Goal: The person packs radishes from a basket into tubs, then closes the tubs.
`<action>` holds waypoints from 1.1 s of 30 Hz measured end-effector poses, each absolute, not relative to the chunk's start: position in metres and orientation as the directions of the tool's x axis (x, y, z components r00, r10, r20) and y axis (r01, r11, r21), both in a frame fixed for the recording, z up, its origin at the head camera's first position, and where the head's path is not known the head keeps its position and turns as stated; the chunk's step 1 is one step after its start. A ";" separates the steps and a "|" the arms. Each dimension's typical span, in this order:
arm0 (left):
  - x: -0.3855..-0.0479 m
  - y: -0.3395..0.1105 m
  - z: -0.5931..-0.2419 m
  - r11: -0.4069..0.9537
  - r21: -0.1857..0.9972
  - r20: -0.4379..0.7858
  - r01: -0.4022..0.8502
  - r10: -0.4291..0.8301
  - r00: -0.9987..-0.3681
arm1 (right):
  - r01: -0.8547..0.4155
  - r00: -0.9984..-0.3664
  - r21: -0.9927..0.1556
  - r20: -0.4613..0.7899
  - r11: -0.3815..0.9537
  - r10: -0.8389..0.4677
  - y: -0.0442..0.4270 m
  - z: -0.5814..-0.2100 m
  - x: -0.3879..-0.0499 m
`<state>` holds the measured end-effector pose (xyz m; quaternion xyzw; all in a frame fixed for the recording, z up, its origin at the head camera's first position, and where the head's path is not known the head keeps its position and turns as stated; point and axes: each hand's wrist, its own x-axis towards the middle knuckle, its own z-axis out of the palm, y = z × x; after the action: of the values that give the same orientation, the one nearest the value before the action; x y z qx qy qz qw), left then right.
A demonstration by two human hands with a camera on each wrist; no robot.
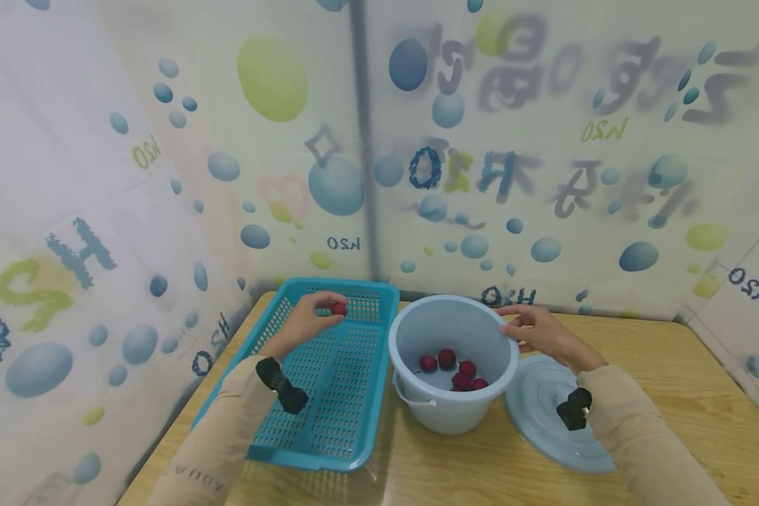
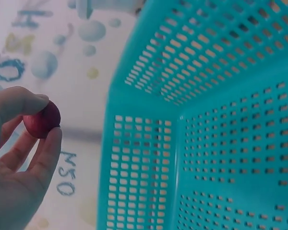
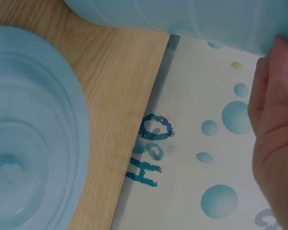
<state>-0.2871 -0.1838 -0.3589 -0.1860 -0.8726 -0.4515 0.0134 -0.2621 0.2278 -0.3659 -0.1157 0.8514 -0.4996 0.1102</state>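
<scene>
Over the far part of a blue plastic basket [image 1: 373, 422], my left hand [image 1: 306, 320] pinches a small dark red round fruit [image 1: 339, 308] between thumb and fingers. The left wrist view shows this fruit [image 2: 42, 120] at the fingertips, apart from the basket wall [image 2: 129, 105]. My right hand [image 1: 540, 330] holds the rim of a light blue bucket [image 1: 445, 414], with the thumb at the rim and the fingers along the outside. Several similar red fruits [image 1: 446, 359] lie on the bucket's bottom. In the right wrist view, the fingers [image 3: 278, 91] lie against the bucket wall [image 3: 192, 19]; the thumb is mostly hidden.
A round light blue lid [image 1: 544, 422] lies on the wooden table [image 1: 683, 379], right of the bucket. The bucket's handle [image 1: 417, 402] hangs at its front left. A patterned curtain [image 1: 455, 211] stands behind the table's back edge.
</scene>
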 end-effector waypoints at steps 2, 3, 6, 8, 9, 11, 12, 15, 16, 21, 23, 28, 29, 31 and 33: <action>-0.284 -0.179 -0.355 0.506 0.790 0.197 0.346 0.325 -0.925 | -0.087 -0.949 -0.879 -0.070 0.468 -0.308 0.228 -0.366 -0.262; -0.283 -0.177 -0.353 0.496 0.795 0.200 0.350 0.330 -0.922 | -0.089 -0.948 -0.881 -0.069 0.465 -0.312 0.228 -0.366 -0.262; -0.279 -0.169 -0.346 0.467 0.804 0.213 0.369 0.352 -0.911 | -0.093 -0.945 -0.882 -0.067 0.462 -0.319 0.229 -0.366 -0.262; -0.276 -0.163 -0.341 0.446 0.809 0.223 0.382 0.368 -0.903 | -0.091 -0.946 -0.882 -0.069 0.463 -0.317 0.229 -0.367 -0.262; -0.275 -0.160 -0.339 0.427 0.815 0.230 0.391 0.382 -0.895 | -0.089 -0.947 -0.882 -0.070 0.463 -0.315 0.229 -0.367 -0.262; -0.270 -0.153 -0.332 0.402 0.817 0.246 0.414 0.407 -0.880 | -0.086 -0.948 -0.882 -0.071 0.463 -0.311 0.229 -0.367 -0.262; -0.267 -0.149 -0.329 0.385 0.819 0.254 0.425 0.420 -0.871 | -0.087 -0.948 -0.882 -0.071 0.463 -0.312 0.229 -0.367 -0.262; -0.257 -0.138 -0.317 0.340 0.827 0.268 0.448 0.462 -0.845 | -0.085 -0.949 -0.882 -0.070 0.463 -0.308 0.229 -0.366 -0.262; -0.254 -0.135 -0.314 0.333 0.826 0.271 0.455 0.473 -0.838 | -0.086 -0.949 -0.880 -0.070 0.466 -0.309 0.229 -0.366 -0.262; -0.255 -0.123 -0.318 0.296 0.833 0.274 0.468 0.515 -0.812 | -0.091 -0.947 -0.880 -0.069 0.466 -0.315 0.229 -0.365 -0.261; -0.260 -0.119 -0.324 0.288 0.835 0.269 0.468 0.530 -0.805 | -0.092 -0.945 -0.882 -0.069 0.463 -0.318 0.229 -0.365 -0.261; -0.263 -0.108 -0.329 0.307 0.841 0.219 0.447 0.561 -0.798 | -0.093 -0.943 -0.886 -0.068 0.454 -0.326 0.229 -0.366 -0.262; -0.262 -0.106 -0.329 0.310 0.840 0.212 0.445 0.568 -0.796 | -0.093 -0.943 -0.886 -0.068 0.454 -0.326 0.229 -0.365 -0.262; -0.262 -0.101 -0.328 0.323 0.836 0.198 0.444 0.577 -0.793 | -0.093 -0.943 -0.887 -0.068 0.453 -0.326 0.229 -0.365 -0.261; -0.263 -0.097 -0.328 0.332 0.830 0.190 0.447 0.585 -0.789 | -0.089 -0.944 -0.886 -0.071 0.454 -0.323 0.229 -0.365 -0.261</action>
<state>-0.2627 -0.0965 -0.3281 -0.3171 -0.8131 -0.4829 -0.0713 -0.2614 0.2288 -0.3649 -0.1217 0.8449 -0.5079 0.1152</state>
